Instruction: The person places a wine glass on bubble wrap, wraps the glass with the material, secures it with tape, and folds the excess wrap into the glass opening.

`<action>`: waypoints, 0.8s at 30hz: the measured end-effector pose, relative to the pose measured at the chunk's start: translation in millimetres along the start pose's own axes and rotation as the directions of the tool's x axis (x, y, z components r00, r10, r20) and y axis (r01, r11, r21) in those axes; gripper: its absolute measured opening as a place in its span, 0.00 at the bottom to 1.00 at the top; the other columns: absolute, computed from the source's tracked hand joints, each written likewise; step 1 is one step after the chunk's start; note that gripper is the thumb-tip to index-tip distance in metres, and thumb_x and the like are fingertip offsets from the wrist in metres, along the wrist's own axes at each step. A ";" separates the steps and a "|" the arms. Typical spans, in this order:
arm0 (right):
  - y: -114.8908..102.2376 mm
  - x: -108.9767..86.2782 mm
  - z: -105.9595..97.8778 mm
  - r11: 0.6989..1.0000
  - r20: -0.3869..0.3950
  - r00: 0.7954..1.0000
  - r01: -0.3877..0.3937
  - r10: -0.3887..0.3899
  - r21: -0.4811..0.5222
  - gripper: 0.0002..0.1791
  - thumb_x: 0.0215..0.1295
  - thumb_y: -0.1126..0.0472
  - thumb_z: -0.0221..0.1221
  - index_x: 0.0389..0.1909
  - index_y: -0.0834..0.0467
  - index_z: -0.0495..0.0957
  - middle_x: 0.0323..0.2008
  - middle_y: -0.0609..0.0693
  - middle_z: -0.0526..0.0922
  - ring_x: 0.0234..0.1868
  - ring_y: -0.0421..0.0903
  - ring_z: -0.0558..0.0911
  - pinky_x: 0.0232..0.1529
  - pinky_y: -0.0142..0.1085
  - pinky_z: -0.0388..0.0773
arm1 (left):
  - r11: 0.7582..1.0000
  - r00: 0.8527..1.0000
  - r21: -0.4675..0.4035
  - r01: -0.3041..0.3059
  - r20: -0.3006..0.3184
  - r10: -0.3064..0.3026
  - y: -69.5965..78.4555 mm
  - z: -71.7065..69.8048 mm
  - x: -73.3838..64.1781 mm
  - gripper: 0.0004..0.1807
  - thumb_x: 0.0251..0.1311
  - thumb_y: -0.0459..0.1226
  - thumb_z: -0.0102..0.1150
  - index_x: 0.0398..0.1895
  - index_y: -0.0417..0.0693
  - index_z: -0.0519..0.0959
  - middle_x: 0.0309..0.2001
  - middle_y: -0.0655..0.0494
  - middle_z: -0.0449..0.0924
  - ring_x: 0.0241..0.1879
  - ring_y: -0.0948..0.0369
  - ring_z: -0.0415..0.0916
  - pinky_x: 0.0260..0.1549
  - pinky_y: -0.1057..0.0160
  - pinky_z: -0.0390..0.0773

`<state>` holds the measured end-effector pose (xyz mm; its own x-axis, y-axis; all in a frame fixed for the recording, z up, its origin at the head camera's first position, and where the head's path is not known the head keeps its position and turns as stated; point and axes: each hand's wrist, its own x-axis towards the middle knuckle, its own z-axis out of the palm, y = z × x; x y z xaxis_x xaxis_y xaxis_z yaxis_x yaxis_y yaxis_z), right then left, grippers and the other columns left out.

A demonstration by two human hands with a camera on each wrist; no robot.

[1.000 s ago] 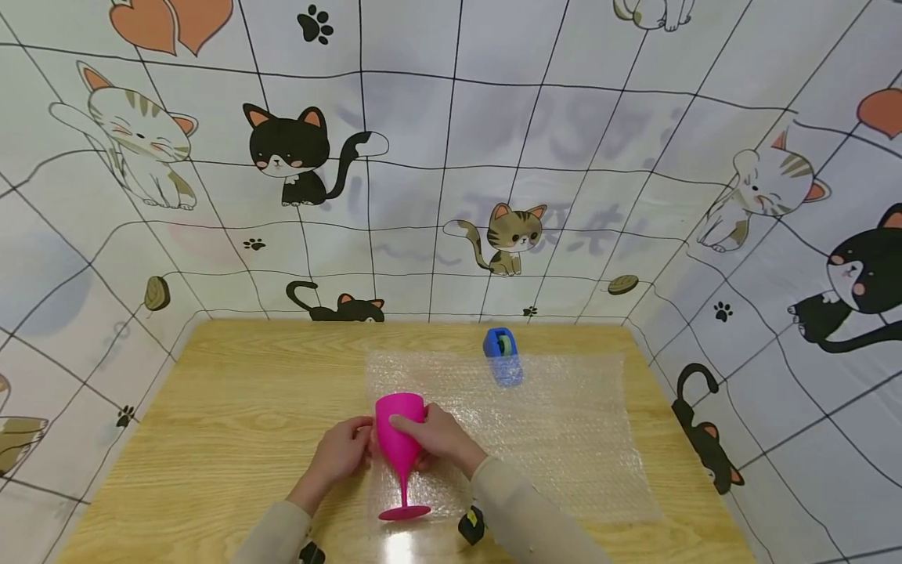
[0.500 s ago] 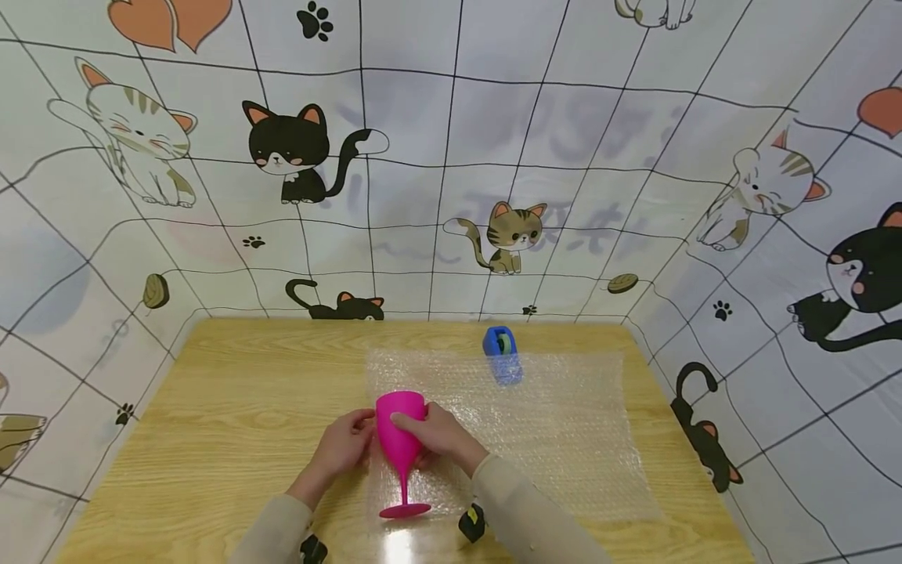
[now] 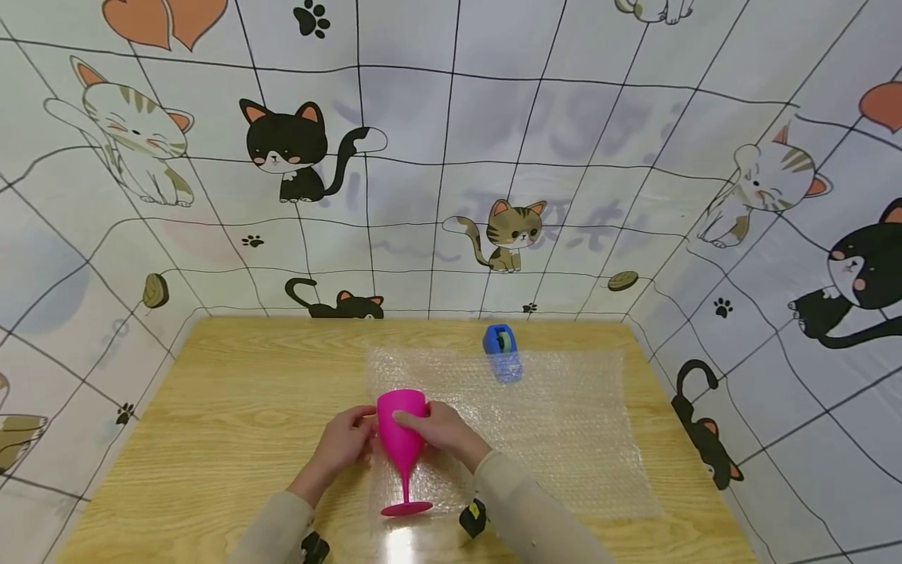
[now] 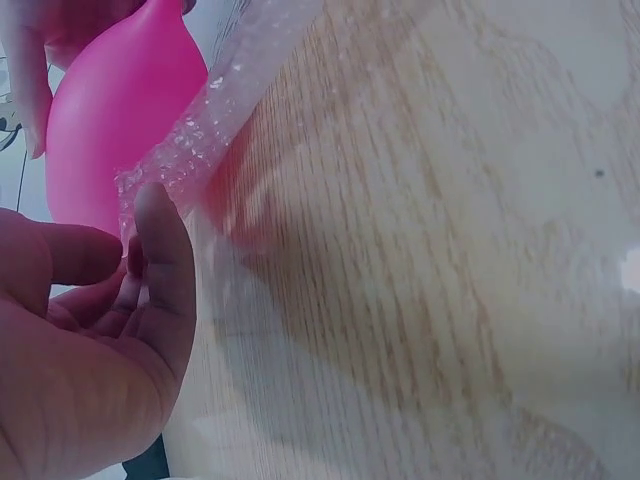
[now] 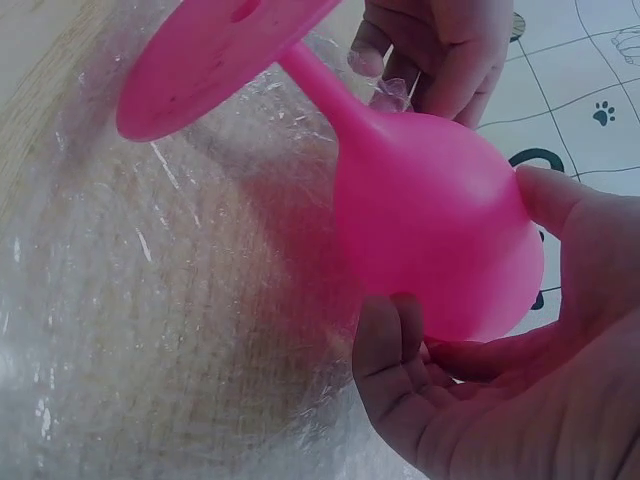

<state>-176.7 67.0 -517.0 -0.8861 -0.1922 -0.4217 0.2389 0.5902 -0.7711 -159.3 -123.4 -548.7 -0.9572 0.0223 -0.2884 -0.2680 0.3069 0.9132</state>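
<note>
A bright pink goblet lies along the left part of a clear bubble wrap sheet, its foot toward the person. My right hand grips the bowl, thumb on top and fingers curled beneath, as the right wrist view shows. On the bowl's other side, my left hand pinches the left edge of the bubble wrap between thumb and fingers. That edge is lifted off the table beside the goblet in the left wrist view. Some left fingertips are hidden behind the goblet in the head view.
A blue tape dispenser stands at the back of the wooden table, its near part under the bubble wrap's far edge. Cat-print cloth walls rise behind and at both sides. Small black devices are at the wrists.
Both hands keep their holds on the goblet and the wrap edge. The head view shifts very slightly; otherwise almost nothing moves.
</note>
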 end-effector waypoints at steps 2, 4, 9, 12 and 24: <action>-1.0 -0.3 -0.8 1.000 -0.008 1.000 0.003 -0.003 -0.011 0.39 0.57 0.32 0.60 0.50 0.65 0.75 0.39 0.53 0.80 0.37 0.47 0.77 0.37 0.39 0.76 | 1.000 1.000 0.001 -0.001 -0.001 0.001 0.1 0.1 0.5 0.18 0.69 0.30 0.46 0.60 0.34 0.73 0.31 0.46 0.79 0.17 0.60 0.71 0.18 0.64 0.77; -1.2 0.1 -1.1 1.000 -0.026 1.000 -0.001 0.001 -0.013 0.40 0.56 0.33 0.61 0.50 0.65 0.73 0.39 0.54 0.80 0.38 0.47 0.77 0.37 0.38 0.76 | 1.000 1.000 -0.002 0.000 -0.001 0.000 0.5 0.1 0.4 0.18 0.69 0.30 0.46 0.60 0.35 0.73 0.32 0.46 0.79 0.18 0.61 0.71 0.19 0.64 0.77; 1.9 1.7 -2.8 1.000 -0.066 0.998 -0.003 0.002 -0.014 0.39 0.55 0.33 0.63 0.48 0.64 0.69 0.40 0.55 0.77 0.39 0.47 0.76 0.37 0.36 0.75 | 0.999 1.000 -0.039 -0.007 -0.004 0.007 1.2 3.0 0.0 0.18 0.68 0.27 0.46 0.59 0.34 0.72 0.33 0.45 0.80 0.20 0.62 0.73 0.19 0.63 0.79; 3.4 1.9 -4.1 1.000 -0.063 0.998 0.006 -0.007 -0.008 0.38 0.55 0.33 0.63 0.47 0.63 0.69 0.41 0.56 0.78 0.39 0.47 0.77 0.36 0.36 0.75 | 0.999 1.000 -0.053 -0.011 -0.015 0.010 3.1 3.9 0.1 0.17 0.68 0.27 0.47 0.58 0.33 0.73 0.33 0.46 0.80 0.20 0.62 0.74 0.19 0.62 0.79; 5.7 0.0 -11.3 0.997 -0.011 0.997 0.075 -0.075 -0.036 0.34 0.61 0.39 0.60 0.50 0.66 0.76 0.41 0.55 0.82 0.41 0.47 0.79 0.41 0.40 0.78 | 0.981 0.999 -0.190 0.045 -0.004 -0.047 10.7 -0.7 0.5 0.17 0.66 0.30 0.54 0.56 0.33 0.73 0.31 0.47 0.82 0.21 0.62 0.79 0.21 0.60 0.83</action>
<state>-179.8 79.2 -516.0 -0.9060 -0.2274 -0.3570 0.1575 0.6018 -0.7830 -162.7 -120.8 -538.9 -0.9440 0.0038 -0.3299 -0.3271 0.1209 0.9372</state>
